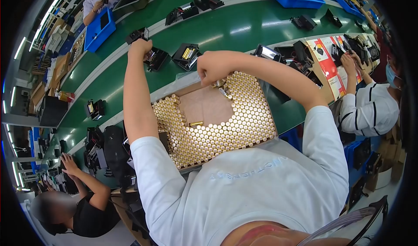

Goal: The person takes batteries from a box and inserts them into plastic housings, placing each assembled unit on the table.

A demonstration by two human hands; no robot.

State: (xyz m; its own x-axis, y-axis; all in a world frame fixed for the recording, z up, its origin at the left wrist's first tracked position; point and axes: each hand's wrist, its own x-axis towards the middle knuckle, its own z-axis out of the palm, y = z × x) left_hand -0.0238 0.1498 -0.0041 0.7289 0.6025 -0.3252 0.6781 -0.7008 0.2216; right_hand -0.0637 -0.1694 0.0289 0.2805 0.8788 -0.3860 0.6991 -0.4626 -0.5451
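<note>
A shallow cardboard box [204, 102] in front of me holds many small cylindrical batteries [257, 108], most standing on end around a bare patch of cardboard. One battery [196, 124] lies on its side at the edge of that patch. My right hand [214, 67] is over the box's far side, fingers curled down around batteries [221, 89]; the fingertips are partly hidden. Farther left, my left hand [141, 48] is closed on a small black device [138, 35] on the green work surface. Beside it lies another black device [156, 58]. An opened black case [186, 56] with batteries inside sits between my hands.
Several black devices lie along the green conveyor [235, 28]. Blue bins [99, 30] stand beyond it. A person in a striped top [370, 108] works at right, another in black [93, 211] at left, and one in a light shirt [98, 2] opposite.
</note>
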